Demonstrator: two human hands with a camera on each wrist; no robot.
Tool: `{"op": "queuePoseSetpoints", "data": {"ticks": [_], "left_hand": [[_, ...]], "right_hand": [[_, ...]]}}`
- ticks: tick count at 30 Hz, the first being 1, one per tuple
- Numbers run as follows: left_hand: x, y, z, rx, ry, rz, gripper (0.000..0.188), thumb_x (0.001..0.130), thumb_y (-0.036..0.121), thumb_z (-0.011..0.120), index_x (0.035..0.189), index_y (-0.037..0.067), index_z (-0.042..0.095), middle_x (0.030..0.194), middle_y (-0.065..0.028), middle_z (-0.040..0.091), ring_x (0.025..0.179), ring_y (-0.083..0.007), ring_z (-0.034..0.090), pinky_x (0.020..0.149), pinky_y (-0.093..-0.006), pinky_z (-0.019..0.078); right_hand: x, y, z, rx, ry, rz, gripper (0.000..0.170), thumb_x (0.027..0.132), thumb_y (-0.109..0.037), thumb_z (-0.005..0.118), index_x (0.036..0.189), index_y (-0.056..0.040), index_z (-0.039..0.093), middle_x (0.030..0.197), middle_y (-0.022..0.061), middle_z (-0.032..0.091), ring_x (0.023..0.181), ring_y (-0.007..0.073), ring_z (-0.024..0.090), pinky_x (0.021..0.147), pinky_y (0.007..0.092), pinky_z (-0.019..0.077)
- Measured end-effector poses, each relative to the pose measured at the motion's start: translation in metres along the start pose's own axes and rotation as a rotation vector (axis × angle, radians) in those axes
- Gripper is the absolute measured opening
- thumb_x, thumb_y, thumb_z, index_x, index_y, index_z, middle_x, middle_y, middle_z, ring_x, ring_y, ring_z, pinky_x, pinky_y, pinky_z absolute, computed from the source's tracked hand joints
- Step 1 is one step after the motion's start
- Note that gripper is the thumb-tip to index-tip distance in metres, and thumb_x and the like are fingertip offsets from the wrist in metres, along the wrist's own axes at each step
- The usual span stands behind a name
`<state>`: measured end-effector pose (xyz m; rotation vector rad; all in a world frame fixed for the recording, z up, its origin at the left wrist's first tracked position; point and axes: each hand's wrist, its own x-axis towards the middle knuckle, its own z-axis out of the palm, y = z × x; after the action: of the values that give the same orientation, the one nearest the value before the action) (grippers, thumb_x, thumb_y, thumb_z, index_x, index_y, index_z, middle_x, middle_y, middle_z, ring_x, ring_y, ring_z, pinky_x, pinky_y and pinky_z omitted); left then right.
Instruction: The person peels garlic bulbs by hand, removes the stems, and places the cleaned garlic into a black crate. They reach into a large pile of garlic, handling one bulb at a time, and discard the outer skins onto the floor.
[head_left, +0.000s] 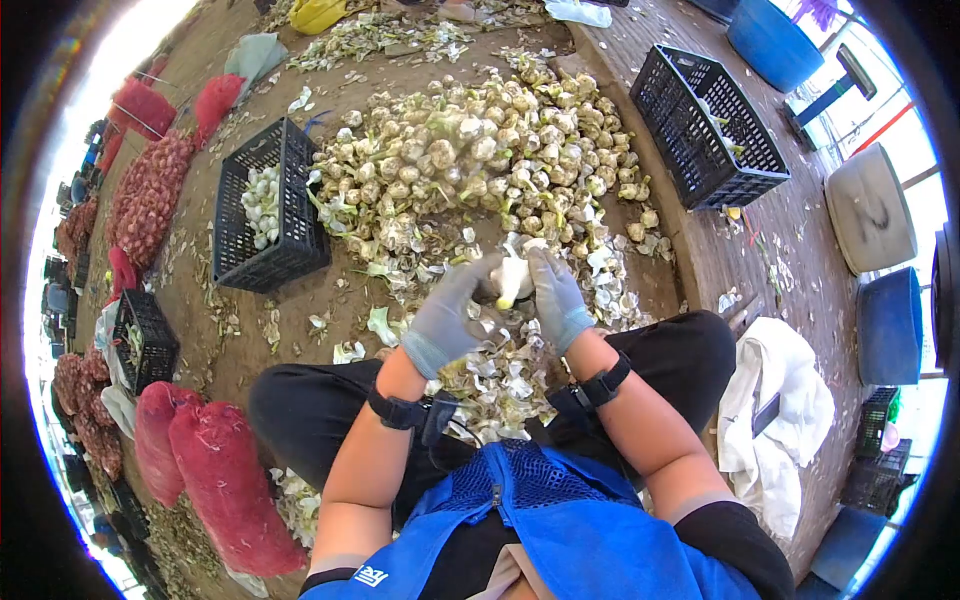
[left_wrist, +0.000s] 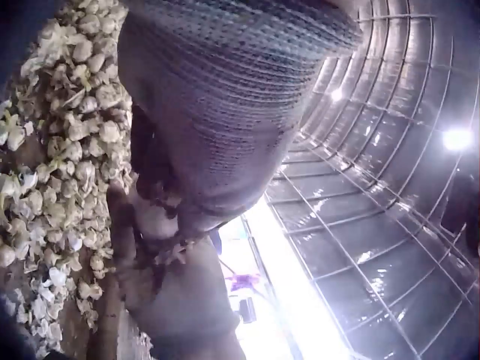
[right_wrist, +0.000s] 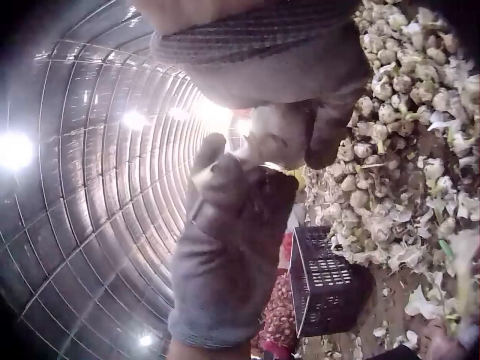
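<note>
Between the two gloved hands, a white garlic bulb [head_left: 513, 277] with a short greenish stem end is held over the peelings in the head view. My left hand [head_left: 445, 312], in a grey glove, has its fingers bent round the bulb's left side. On the other side my right hand [head_left: 558, 298] grips the bulb with fingers and thumb. The right wrist view shows the pale bulb [right_wrist: 281, 133] between the right glove [right_wrist: 262, 64] and the left glove [right_wrist: 232, 247]. In the left wrist view the left glove [left_wrist: 217, 112] hides most of the bulb.
A large garlic heap [head_left: 480, 150] lies ahead, with loose skins [head_left: 490, 385] between the legs. One black crate [head_left: 270, 205] holding white bulbs stands left, another crate [head_left: 710, 130] right. Red net sacks [head_left: 225, 480] lie at lower left, and a white cloth [head_left: 775, 420] at right.
</note>
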<state>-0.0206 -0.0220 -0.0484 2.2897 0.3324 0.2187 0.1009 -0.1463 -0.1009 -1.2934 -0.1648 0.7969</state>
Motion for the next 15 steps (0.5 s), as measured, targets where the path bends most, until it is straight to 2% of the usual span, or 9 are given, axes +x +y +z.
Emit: {"op": "queuePoseSetpoints", "data": {"ticks": [2, 3, 4, 6, 7, 9, 11, 14, 15], "left_hand": [[0.002, 0.005, 0.009, -0.12, 0.06, 0.214, 0.047, 0.074, 0.007, 0.071, 0.118, 0.009, 0.054, 0.106, -0.0153, 0.057, 0.091, -0.03, 0.055, 0.083, -0.0361, 0.0454], [0.003, 0.006, 0.014, -0.079, 0.19, 0.245, 0.03, 0.078, 0.007, 0.069, 0.106, 0.006, 0.058, 0.093, -0.0088, 0.062, 0.085, -0.0222, 0.058, 0.079, -0.0314, 0.0468], [0.003, -0.001, 0.019, -0.08, 0.191, 0.244, 0.03, 0.078, 0.007, 0.069, 0.106, 0.006, 0.058, 0.093, -0.0088, 0.062, 0.085, -0.0222, 0.058, 0.079, -0.0314, 0.0468], [0.005, -0.002, 0.022, -0.286, 0.323, 0.044, 0.023, 0.084, 0.009, 0.066, 0.104, 0.003, 0.057, 0.093, -0.0057, 0.063, 0.083, -0.0128, 0.057, 0.075, -0.0249, 0.0465], [0.002, -0.001, 0.022, -0.631, 0.277, -0.083, 0.019, 0.089, 0.011, 0.062, 0.105, 0.003, 0.057, 0.094, -0.0042, 0.062, 0.085, -0.0069, 0.056, 0.075, -0.0207, 0.0459], [0.003, -0.004, 0.017, -0.785, 0.294, -0.172, 0.018, 0.09, 0.011, 0.06, 0.106, 0.003, 0.057, 0.094, -0.004, 0.062, 0.083, -0.0076, 0.057, 0.074, -0.021, 0.0469], [0.001, -0.007, 0.011, -0.938, 0.312, -0.266, 0.017, 0.091, 0.012, 0.059, 0.106, 0.004, 0.057, 0.093, -0.0039, 0.062, 0.082, -0.0082, 0.058, 0.074, -0.0213, 0.0479], [-0.001, -0.011, 0.002, -1.527, 0.271, -0.308, 0.024, 0.092, 0.018, 0.055, 0.11, 0.002, 0.054, 0.097, -0.0094, 0.063, 0.083, -0.0194, 0.064, 0.075, -0.0349, 0.0538], [0.0, -0.01, -0.001, -1.518, 0.206, -0.334, 0.029, 0.093, 0.022, 0.053, 0.113, 0.001, 0.053, 0.1, -0.0123, 0.064, 0.085, -0.024, 0.065, 0.08, -0.0422, 0.0535]], "right_hand": [[0.004, 0.008, -0.002, 0.009, 0.117, -0.035, 0.039, 0.095, -0.031, 0.051, 0.119, -0.0001, 0.052, 0.101, 0.006, 0.06, 0.088, 0.0115, 0.054, 0.076, 0.0229, 0.045], [0.001, 0.007, -0.002, -0.085, 0.109, -0.089, 0.037, 0.096, -0.028, 0.05, 0.119, 0.0006, 0.051, 0.103, 0.0059, 0.059, 0.089, 0.0122, 0.053, 0.079, 0.0227, 0.0437], [-0.001, 0.005, -0.002, -0.179, 0.101, -0.142, 0.035, 0.096, -0.025, 0.049, 0.12, 0.0014, 0.051, 0.105, 0.0059, 0.058, 0.09, 0.0129, 0.052, 0.081, 0.0225, 0.0423], [-0.006, -0.008, 0.003, -0.049, 0.078, -0.076, 0.033, 0.096, -0.022, 0.048, 0.121, -0.0004, 0.05, 0.104, 0.0059, 0.058, 0.09, 0.0136, 0.054, 0.079, 0.0254, 0.0459], [-0.009, -0.015, 0.006, 0.081, 0.057, -0.01, 0.031, 0.096, -0.019, 0.048, 0.121, -0.0021, 0.05, 0.104, 0.006, 0.059, 0.09, 0.0144, 0.056, 0.076, 0.0283, 0.0494], [-0.01, -0.022, 0.008, 0.213, 0.037, 0.053, 0.029, 0.096, -0.016, 0.047, 0.122, -0.0039, 0.05, 0.103, 0.006, 0.059, 0.09, 0.0152, 0.058, 0.074, 0.0312, 0.0529], [-0.01, -0.024, 0.009, 0.393, 0.066, 0.046, 0.03, 0.096, -0.01, 0.042, 0.126, -0.0073, 0.047, 0.105, 0.0062, 0.061, 0.088, 0.0133, 0.063, 0.058, 0.0258, 0.0546], [-0.009, -0.036, -0.006, 0.645, -0.164, 0.121, 0.029, 0.096, -0.009, 0.041, 0.124, -0.0089, 0.049, 0.101, 0.0062, 0.062, 0.081, 0.0125, 0.063, 0.048, 0.0197, 0.0502], [-0.014, -0.048, 0.002, 0.666, -0.086, 0.202, 0.028, 0.096, -0.013, 0.043, 0.122, -0.0094, 0.051, 0.096, 0.0047, 0.063, 0.06, 0.0077, 0.059, 0.039, 0.0159, 0.0421]]}}
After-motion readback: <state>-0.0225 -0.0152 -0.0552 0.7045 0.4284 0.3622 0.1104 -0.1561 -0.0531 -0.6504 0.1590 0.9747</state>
